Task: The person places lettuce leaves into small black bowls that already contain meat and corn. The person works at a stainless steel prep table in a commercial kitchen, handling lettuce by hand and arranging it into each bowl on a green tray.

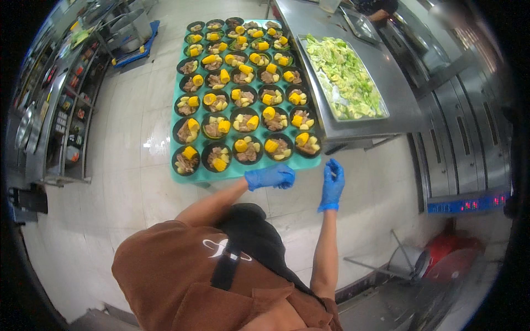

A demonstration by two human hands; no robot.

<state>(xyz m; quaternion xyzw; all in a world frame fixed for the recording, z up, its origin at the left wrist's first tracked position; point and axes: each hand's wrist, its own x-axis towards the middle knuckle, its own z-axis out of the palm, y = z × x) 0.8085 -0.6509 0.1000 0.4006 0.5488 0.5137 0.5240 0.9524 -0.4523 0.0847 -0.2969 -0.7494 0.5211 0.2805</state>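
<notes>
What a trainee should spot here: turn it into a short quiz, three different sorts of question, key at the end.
1. Multiple choice. What fills the metal tray on the steel table?
a) yellow corn pieces
b) leafy greens
c) pieces of meat

2. True or false? The left hand and the right hand are both gloved in blue.

3. Fill in the missing word. In the picture, the steel table stands to the ____ of the black bowls.

Key
1: b
2: true
3: right
</notes>
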